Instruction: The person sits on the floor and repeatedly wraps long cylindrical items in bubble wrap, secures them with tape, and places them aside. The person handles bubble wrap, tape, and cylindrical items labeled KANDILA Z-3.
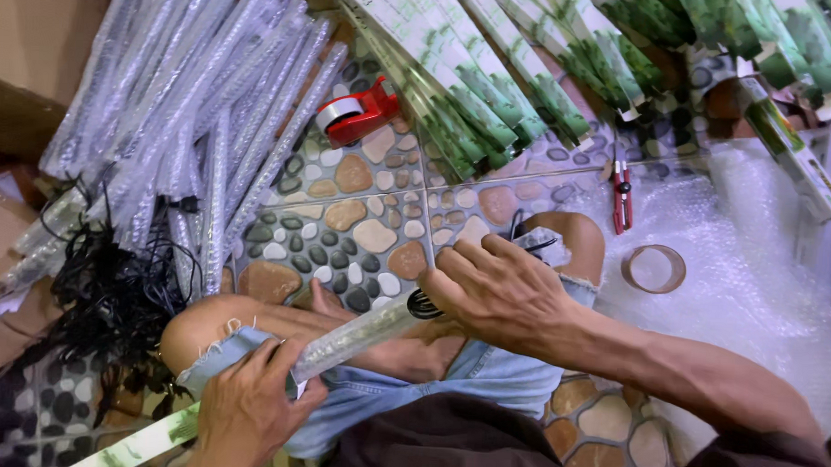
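**Seated wrapping station, floor level**

Left hand (243, 412) and right hand (496, 287) both grip one bubble-wrapped rod (357, 333) across the lap. Tape roll (654, 268) and red cutter (622, 195) nearby. Wrapped rods (190, 106) piled beyond; green-white boxes (495, 71) farthest, apparently unfilled.

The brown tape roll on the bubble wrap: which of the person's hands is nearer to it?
The right hand is nearer: it grips the bubble-wrapped tube at its upper end, just left of the brown tape roll. The left hand holds the tube's lower end, far off at the bottom left.
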